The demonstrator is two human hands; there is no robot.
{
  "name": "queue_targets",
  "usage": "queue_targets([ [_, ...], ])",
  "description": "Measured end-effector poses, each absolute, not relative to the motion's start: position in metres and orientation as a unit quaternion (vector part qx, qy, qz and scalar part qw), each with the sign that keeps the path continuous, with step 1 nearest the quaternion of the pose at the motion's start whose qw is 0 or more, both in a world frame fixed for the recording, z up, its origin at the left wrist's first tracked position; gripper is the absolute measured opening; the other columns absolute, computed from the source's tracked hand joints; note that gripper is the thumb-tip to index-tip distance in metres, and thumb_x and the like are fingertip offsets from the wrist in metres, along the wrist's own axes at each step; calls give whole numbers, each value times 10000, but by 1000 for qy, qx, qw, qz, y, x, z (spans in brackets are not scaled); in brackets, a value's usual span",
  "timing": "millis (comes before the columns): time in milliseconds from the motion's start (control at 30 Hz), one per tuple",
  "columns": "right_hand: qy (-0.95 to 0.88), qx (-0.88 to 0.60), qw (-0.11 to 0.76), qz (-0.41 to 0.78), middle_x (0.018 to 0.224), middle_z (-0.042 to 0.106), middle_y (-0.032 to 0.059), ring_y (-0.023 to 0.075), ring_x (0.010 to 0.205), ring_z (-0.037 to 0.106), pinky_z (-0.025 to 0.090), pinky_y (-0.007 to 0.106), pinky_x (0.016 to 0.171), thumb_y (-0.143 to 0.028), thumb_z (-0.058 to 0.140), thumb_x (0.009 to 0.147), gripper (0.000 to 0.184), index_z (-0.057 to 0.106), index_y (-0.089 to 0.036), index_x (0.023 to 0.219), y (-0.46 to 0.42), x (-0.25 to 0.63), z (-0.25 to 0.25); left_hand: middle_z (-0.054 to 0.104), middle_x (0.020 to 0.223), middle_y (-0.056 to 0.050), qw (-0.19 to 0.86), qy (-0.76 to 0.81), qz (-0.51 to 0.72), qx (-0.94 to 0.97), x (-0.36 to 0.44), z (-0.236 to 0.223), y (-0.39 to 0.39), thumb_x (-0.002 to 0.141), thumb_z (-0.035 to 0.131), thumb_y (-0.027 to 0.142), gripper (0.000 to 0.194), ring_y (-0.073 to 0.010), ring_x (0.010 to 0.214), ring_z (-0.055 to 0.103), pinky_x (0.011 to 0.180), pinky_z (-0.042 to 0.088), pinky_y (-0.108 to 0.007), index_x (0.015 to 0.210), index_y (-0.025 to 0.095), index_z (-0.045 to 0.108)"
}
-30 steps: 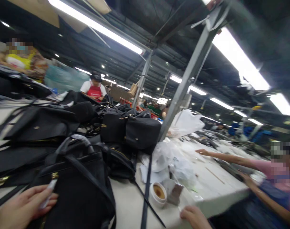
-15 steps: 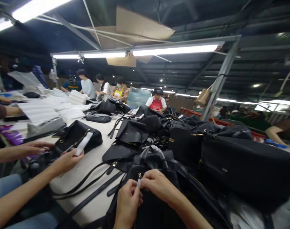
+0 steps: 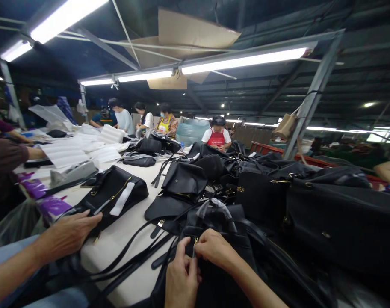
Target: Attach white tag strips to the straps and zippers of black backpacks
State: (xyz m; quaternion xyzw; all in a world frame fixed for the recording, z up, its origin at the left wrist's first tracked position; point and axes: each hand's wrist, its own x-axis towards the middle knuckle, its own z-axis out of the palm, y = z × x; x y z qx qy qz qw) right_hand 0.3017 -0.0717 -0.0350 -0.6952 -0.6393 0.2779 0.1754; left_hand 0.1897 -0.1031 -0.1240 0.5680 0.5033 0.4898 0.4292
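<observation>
Your white work table (image 3: 131, 226) stretches ahead of you. Loose black straps (image 3: 127, 261) lie across it at nine o'clock, and a black leather handbag (image 3: 113, 196) sits at ten, with white foam sheets (image 3: 66, 154) farther out. Black handbags (image 3: 185, 179) crowd together from twelve to two o'clock.

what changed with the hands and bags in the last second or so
The left hand and right hand, apart at first, came together at a small gold fitting on a black bag. A co-worker's hand moved down-left, away from the white strip on another black bag. The other bags on the white table stayed put.
</observation>
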Motion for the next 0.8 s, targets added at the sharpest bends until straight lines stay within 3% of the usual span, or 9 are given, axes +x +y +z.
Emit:
queue_targets([
  [67, -635, -696, 175, 287, 457, 522, 8, 164, 523, 510, 303, 293, 511, -136, 551, 610, 244, 522, -219, 383, -71, 303, -35, 615, 573, 8, 434, 499, 484, 573, 190, -123, -102, 866, 468, 388, 363, -182, 518, 626, 517, 457, -256, 1125, 175, 608],
  [167, -624, -692, 185, 312, 456, 530, -2, 134, 489, 478, 297, 270, 477, -155, 567, 614, 228, 556, -209, 393, -72, 307, -38, 622, 577, -14, 492, 486, 476, 543, 188, -124, -96, 803, 540, 442, 346, -164, 500, 606, 475, 431, -240, 953, 155, 662],
  [300, -594, -687, 194, 371, 399, 461, -38, 78, 354, 308, 187, 251, 380, -200, 569, 643, 238, 558, -204, 405, -75, 314, -44, 588, 510, -4, 593, 461, 459, 474, 185, -123, -86, 659, 637, 528, 422, -115, 405, 528, 403, 356, -204, 810, 134, 640],
  [400, -565, -686, 200, 413, 404, 478, -39, 63, 312, 254, 146, 240, 340, -206, 542, 674, 260, 543, -204, 414, -79, 314, -45, 603, 520, -5, 619, 441, 451, 468, 182, -119, -83, 658, 648, 502, 416, -93, 397, 519, 402, 348, -187, 829, 123, 635],
  [633, -538, -698, 229, 414, 451, 559, -33, 61, 305, 269, 174, 227, 336, -170, 530, 709, 220, 545, -199, 491, -82, 306, -51, 619, 520, -2, 636, 417, 453, 465, 177, -112, -84, 681, 635, 420, 354, -84, 396, 533, 395, 342, -170, 847, 108, 618],
  [800, -561, -708, 291, 316, 446, 561, -55, 97, 437, 449, 287, 220, 466, -180, 652, 698, 117, 573, -201, 614, -85, 313, -60, 635, 528, -6, 636, 415, 457, 464, 174, -111, -85, 698, 654, 429, 347, -85, 396, 539, 397, 344, -168, 849, 119, 619],
])
